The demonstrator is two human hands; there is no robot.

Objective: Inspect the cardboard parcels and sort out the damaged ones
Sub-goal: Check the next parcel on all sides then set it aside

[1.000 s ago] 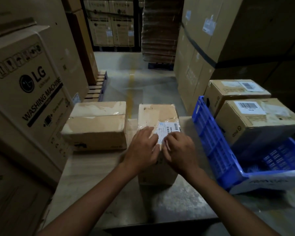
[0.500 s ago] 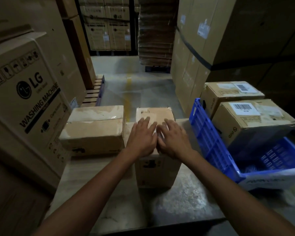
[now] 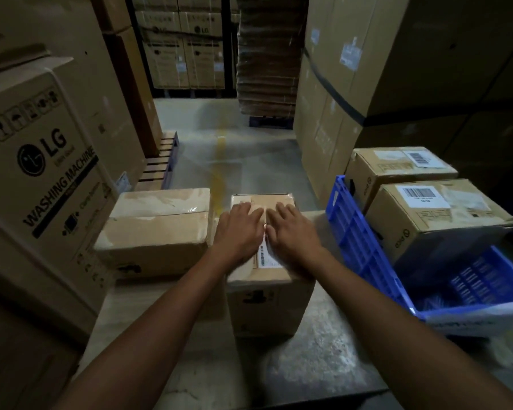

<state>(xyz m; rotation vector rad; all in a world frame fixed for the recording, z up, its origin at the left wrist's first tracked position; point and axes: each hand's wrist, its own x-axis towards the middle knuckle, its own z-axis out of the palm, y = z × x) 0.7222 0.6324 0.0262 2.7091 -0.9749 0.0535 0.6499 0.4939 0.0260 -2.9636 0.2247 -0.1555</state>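
A narrow brown cardboard parcel with a white shipping label stands on the table straight ahead. My left hand and my right hand lie side by side on its top, fingers stretched flat toward the far edge, covering most of the label. A wider taped parcel with a crumpled top sits just to the left on the same table. Two labelled parcels rest in the blue crate on the right, a near parcel and a far parcel.
The blue plastic crate tilts at the table's right edge. A large washing machine carton walls in the left side. Tall cartons rise behind the crate. A grey floor aisle with a yellow line and a pallet lie beyond.
My hands have slid forward along the parcel's top, from curled fingers at the label to flat fingers reaching toward the far edge. The parcels have stayed in place.
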